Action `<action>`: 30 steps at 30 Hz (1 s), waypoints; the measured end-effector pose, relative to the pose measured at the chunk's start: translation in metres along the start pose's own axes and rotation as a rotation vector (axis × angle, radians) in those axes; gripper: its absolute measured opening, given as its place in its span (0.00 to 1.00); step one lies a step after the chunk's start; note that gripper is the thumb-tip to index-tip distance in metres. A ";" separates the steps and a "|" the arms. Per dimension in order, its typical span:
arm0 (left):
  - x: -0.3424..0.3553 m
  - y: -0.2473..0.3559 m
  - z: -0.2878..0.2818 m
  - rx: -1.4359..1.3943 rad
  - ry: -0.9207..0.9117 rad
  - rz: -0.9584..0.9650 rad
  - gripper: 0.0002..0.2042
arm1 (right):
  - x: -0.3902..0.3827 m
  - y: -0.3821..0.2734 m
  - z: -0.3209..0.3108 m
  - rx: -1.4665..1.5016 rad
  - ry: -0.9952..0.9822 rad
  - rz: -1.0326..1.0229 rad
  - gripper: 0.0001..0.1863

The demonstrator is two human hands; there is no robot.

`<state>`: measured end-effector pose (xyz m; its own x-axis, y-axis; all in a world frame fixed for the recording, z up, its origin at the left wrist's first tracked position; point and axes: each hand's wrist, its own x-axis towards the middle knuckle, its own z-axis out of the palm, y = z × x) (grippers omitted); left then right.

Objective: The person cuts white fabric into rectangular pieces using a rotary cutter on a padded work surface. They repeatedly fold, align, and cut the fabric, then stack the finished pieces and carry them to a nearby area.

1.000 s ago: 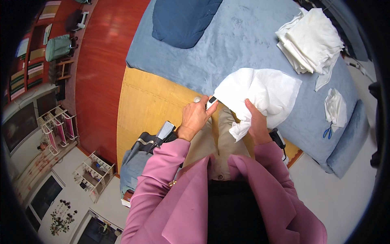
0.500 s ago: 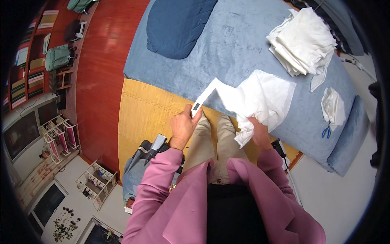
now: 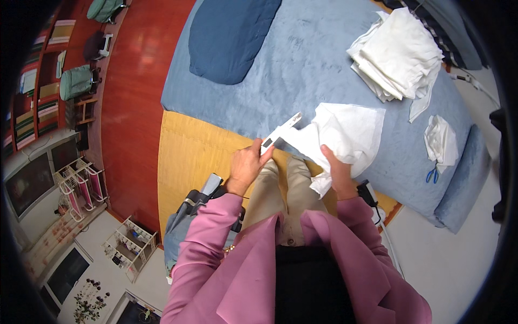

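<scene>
I stand at the edge of a bed with a light blue cover point(image 3: 302, 70). My left hand point(image 3: 248, 164) pinches a narrow corner strip of a white cloth point(image 3: 345, 132) and pulls it out to the left. My right hand point(image 3: 337, 173) grips the lower edge of the same cloth. The cloth lies partly spread on the bed cover in front of me.
A stack of folded white cloths point(image 3: 402, 51) sits at the far right of the bed. A crumpled white cloth point(image 3: 440, 140) and blue scissors point(image 3: 431, 174) lie to the right. A dark blue pillow point(image 3: 229, 32) lies far left. A grey bag point(image 3: 189, 216) stands on the yellow mat point(image 3: 189, 156).
The cloth has come down from a bunched lump in both hands onto the bed. My left hand has drawn one corner out leftward; the cloth now lies flatter.
</scene>
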<state>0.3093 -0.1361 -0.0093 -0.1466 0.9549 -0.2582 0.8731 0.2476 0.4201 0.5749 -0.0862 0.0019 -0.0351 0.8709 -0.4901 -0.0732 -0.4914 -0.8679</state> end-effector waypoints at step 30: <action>0.061 0.168 -0.233 -1.366 -0.007 0.054 0.20 | -0.014 -0.253 -0.088 0.183 -0.181 0.034 0.42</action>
<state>0.3383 0.0021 0.2483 -0.1215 0.9687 -0.2165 -0.2732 0.1771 0.9455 0.6818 0.0258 0.2209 -0.2176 0.8487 -0.4820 -0.2472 -0.5257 -0.8140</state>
